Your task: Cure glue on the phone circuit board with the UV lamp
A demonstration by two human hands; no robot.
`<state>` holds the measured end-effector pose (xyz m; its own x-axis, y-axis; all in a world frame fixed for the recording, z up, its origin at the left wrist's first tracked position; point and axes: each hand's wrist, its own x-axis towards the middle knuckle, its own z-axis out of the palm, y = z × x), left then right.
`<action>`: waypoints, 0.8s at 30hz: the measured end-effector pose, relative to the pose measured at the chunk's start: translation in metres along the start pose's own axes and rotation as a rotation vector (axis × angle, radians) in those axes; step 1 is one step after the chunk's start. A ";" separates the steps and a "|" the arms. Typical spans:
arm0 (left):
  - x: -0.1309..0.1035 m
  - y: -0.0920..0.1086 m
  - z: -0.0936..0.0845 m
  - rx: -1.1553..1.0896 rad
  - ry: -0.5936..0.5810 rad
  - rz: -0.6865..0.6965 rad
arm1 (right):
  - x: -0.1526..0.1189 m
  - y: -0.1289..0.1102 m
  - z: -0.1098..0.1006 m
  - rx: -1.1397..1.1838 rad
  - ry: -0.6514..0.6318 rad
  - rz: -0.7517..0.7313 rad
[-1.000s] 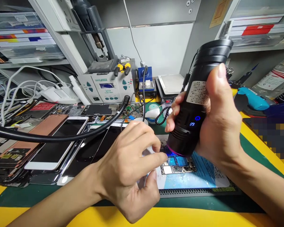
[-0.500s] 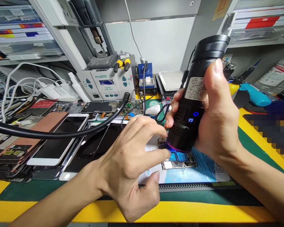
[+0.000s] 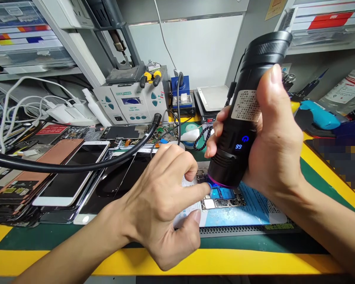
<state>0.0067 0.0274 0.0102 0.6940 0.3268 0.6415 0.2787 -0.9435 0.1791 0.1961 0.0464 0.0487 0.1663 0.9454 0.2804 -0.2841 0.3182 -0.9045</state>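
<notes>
In the head view my right hand (image 3: 279, 146) is wrapped round a black UV flashlight (image 3: 242, 118), tilted with its glowing violet end low over a phone circuit board (image 3: 225, 202). A power symbol and a lit number show on its body. Blue light falls on the board, which lies on a blue and white printed sheet (image 3: 248, 219). Close to the board's left edge is my left hand (image 3: 168, 201), empty, index finger stretched to the lit part, thumb apart and the other fingers curled. Whether that fingertip touches the board, I cannot tell.
Phones and screens (image 3: 73, 173) lie stacked at left, crossed by a thick black hose (image 3: 77, 168) from a soldering station (image 3: 133, 104). White chargers with cables (image 3: 68, 112) stand behind. A blue holder (image 3: 182, 94) and a flat metal-topped device (image 3: 214, 98) stand at the back.
My left hand's upper fingers have curled in, leaving the index finger pointing at the board. The flashlight has risen slightly in view, and the whole view has shifted a little.
</notes>
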 end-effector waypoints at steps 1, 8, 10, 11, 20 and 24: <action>0.000 0.000 0.000 -0.004 -0.004 0.003 | 0.000 0.000 0.000 0.005 -0.005 0.002; 0.001 0.000 0.000 -0.016 -0.018 0.005 | 0.000 -0.001 0.000 -0.003 0.010 0.006; 0.001 0.000 0.000 -0.013 -0.017 0.003 | 0.001 -0.001 -0.001 -0.015 0.012 0.001; 0.002 0.000 0.001 -0.010 -0.014 0.003 | 0.001 -0.001 -0.001 -0.018 0.010 -0.003; 0.003 -0.001 0.000 -0.001 -0.017 0.011 | -0.003 0.003 0.003 0.035 0.005 -0.029; 0.002 0.000 -0.001 -0.006 -0.026 0.002 | -0.006 0.004 0.005 0.042 -0.010 -0.015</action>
<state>0.0075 0.0278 0.0125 0.7120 0.3261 0.6219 0.2732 -0.9445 0.1824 0.1894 0.0423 0.0446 0.1610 0.9412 0.2970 -0.3213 0.3346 -0.8859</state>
